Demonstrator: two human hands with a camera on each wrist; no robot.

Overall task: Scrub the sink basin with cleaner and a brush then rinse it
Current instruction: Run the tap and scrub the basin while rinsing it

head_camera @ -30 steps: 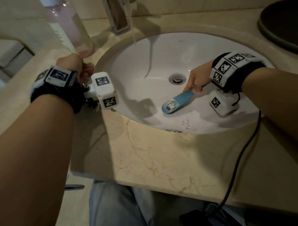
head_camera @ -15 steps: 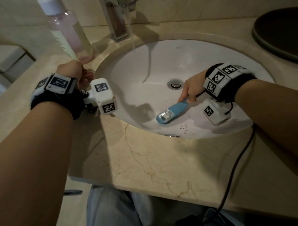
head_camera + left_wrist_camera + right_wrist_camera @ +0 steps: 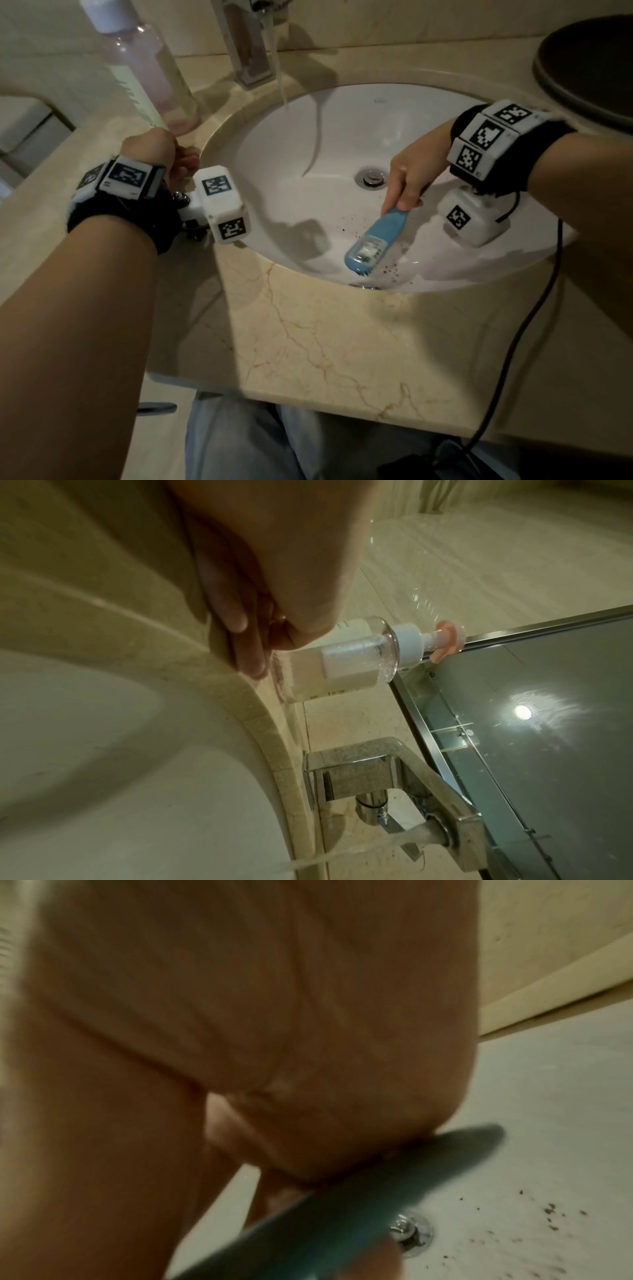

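Note:
The white sink basin (image 3: 346, 137) has dark specks (image 3: 388, 270) on its near wall, and its drain (image 3: 371, 177) shows in the middle. My right hand (image 3: 407, 192) grips the handle of a blue brush (image 3: 371, 245), whose bristle end presses on the near wall beside the specks. In the right wrist view the blurred brush handle (image 3: 359, 1204) crosses under my palm above the drain (image 3: 411, 1234). My left hand (image 3: 185, 161) rests on the counter at the basin's left rim and holds nothing. Its fingers (image 3: 246, 642) lie just before the clear pump bottle of cleaner (image 3: 342, 661).
Water runs from the faucet (image 3: 250, 51) into the basin's far side. The cleaner bottle (image 3: 144, 68) stands at the back left of the marble counter (image 3: 342, 342). A dark round bowl (image 3: 589, 61) sits at the back right. A black cable (image 3: 513, 342) hangs across the counter's front.
My right hand has swung the brush from pointing left to pointing at the basin's near wall, onto the specks. The left hand has stayed by the bottle.

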